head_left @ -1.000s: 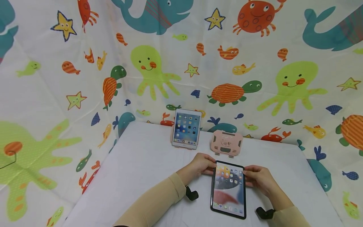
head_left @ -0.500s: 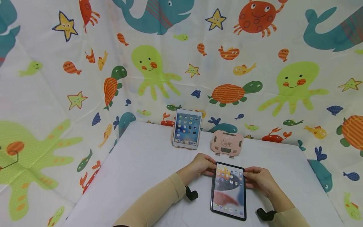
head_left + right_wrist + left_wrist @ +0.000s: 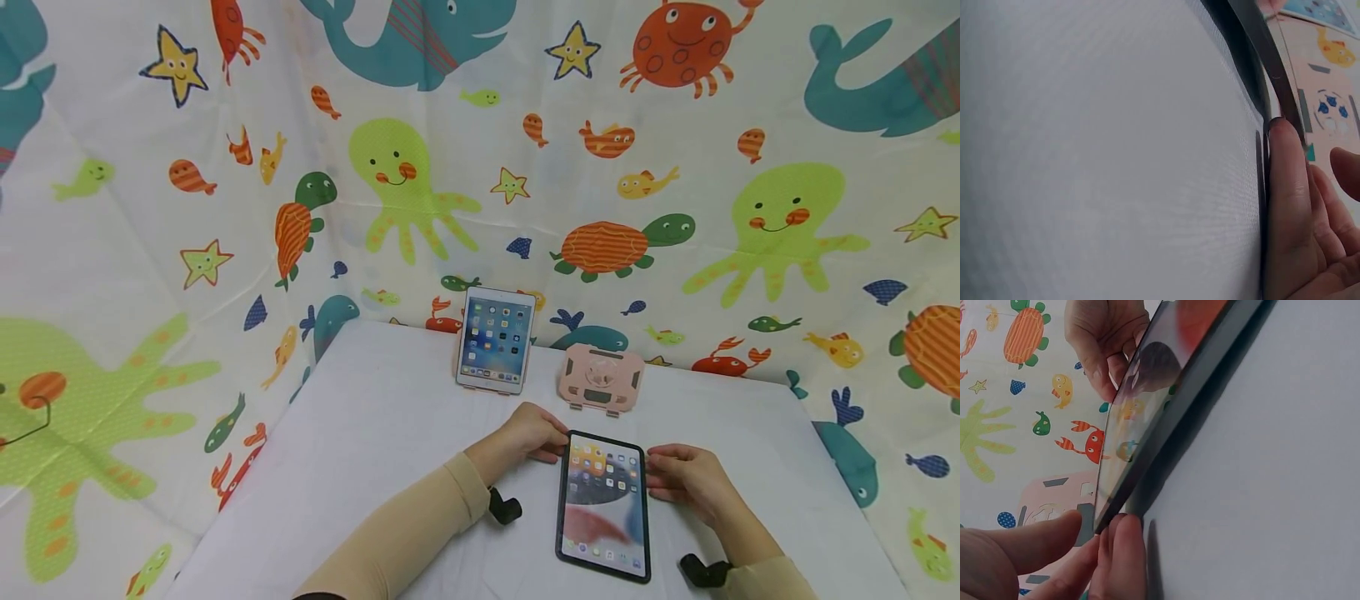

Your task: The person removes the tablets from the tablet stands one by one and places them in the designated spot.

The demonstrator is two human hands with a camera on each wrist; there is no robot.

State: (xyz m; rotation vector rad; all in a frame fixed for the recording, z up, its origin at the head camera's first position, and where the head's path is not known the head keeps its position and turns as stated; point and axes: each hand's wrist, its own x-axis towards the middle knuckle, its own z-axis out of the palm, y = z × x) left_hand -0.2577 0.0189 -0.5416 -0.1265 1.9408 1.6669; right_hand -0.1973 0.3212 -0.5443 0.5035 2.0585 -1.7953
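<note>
A tablet [image 3: 603, 504] in a black case lies face up at the front of the white table, its home screen lit. At its upper left corner is my left hand [image 3: 528, 433]; in the left wrist view, fingertips [image 3: 1125, 534] meet the case edge while the thumb [image 3: 1054, 540] stands off it. My right hand [image 3: 690, 479] is beside the upper right edge. In the right wrist view, one finger [image 3: 1288, 181] reaches the dark edge of the tablet [image 3: 1272, 69], and its thumb [image 3: 1347, 172] is away from it.
Behind, a white tablet [image 3: 495, 337] leans upright on a pink stand. To its right is an unoccupied pink tablet stand [image 3: 600, 379]. A curtain [image 3: 450, 167] printed with sea animals hangs around the white table [image 3: 390, 433]. Black wrist mounts [image 3: 504, 507] show at both wrists.
Both thumbs have come off the black-cased tablet. Its top edge has dropped slightly toward the table, and my hands have drawn a little outward from its sides.
</note>
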